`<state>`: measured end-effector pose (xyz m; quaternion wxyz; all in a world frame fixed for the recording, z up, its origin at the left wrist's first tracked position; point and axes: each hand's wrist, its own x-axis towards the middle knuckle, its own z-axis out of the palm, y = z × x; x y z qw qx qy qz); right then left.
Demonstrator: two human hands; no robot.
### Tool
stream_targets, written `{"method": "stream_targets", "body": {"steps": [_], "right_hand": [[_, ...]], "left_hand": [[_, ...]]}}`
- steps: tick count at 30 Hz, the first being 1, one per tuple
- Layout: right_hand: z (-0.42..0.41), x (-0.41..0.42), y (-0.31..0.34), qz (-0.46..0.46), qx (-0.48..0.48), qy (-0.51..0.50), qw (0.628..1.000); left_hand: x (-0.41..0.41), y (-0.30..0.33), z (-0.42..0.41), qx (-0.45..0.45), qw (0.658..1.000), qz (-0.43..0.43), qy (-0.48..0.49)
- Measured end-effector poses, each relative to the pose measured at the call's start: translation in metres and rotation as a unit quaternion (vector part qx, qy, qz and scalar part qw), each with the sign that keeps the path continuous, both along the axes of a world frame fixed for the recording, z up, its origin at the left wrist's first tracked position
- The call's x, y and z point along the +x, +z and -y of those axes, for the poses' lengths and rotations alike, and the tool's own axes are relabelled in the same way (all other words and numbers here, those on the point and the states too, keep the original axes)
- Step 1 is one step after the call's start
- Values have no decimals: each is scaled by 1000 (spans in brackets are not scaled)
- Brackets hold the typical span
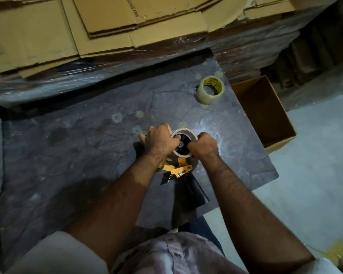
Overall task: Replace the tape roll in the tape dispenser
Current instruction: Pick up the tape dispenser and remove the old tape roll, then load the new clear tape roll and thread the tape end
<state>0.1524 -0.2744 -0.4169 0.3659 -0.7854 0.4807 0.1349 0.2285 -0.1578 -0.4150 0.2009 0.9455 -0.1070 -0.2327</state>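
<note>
An orange tape dispenser with a black handle lies on the dark table in front of me. A thin cardboard tape core sits around its black hub. My left hand grips the core's left side, and my right hand grips its right side. A full roll of clear tape with a yellow inner label lies flat at the table's far right, well apart from both hands.
An open, empty cardboard box stands on the pale floor right of the table. Flattened cardboard sheets on plastic-wrapped stacks run along the table's far edge. The table's right corner lies near my right forearm.
</note>
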Motion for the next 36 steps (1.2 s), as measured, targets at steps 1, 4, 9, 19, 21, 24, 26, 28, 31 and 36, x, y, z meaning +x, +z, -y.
{"method": "stream_targets", "body": {"steps": [1, 4, 9, 19, 21, 24, 26, 28, 31, 36], "right_hand": [[2, -1, 1, 15, 23, -10, 1000], [10, -5, 12, 84, 103, -16, 991], [20, -19, 43, 180, 184, 168, 952], [38, 19, 46, 174, -4, 365, 915], [46, 31, 44, 189, 2, 376, 907], [58, 54, 36, 208, 19, 392, 896], [63, 69, 26, 207, -1, 396, 894], [65, 84, 15, 199, -10, 387, 900], [63, 107, 2, 192, -5, 371, 909], [60, 137, -25, 130, -26, 396, 909]], "left_hand": [[3, 0, -1, -13, 1000, -8, 2], [14, 2, -8, -41, 998, -31, 27], [28, 20, -21, -65, 995, -42, 55], [42, 34, -42, -276, 939, -204, 2], [45, 38, -41, -317, 918, -236, 33], [48, 47, -27, -336, 903, -256, 77], [52, 48, -17, -334, 901, -240, 137], [55, 46, -11, -321, 901, -223, 187], [56, 42, -8, -295, 908, -199, 218], [38, 27, -16, -240, 917, -159, 274]]}}
